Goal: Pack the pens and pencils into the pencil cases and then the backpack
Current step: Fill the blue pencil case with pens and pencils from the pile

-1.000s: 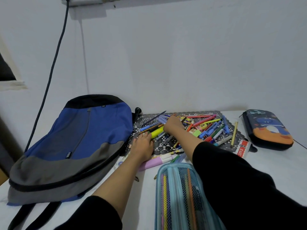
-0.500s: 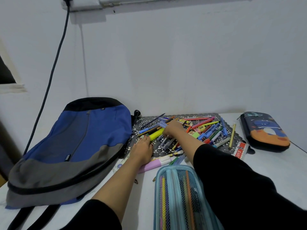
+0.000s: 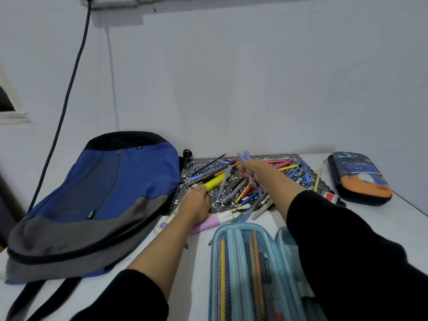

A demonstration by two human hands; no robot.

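Over the lace mat (image 3: 199, 166), right hand (image 3: 251, 169), a second ago only touching the pile (image 3: 287, 171), now grips a blurred bunch of lilac pens (image 3: 243, 156) raised off it, left hand (image 3: 195, 202) flat on the mat's edge; open mesh pencil case (image 3: 240, 262) presumably next.

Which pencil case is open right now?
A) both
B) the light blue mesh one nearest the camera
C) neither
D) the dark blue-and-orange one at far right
B: the light blue mesh case lies unfolded with pens showing behind its mesh, while the dark blue-and-orange case looks closed.
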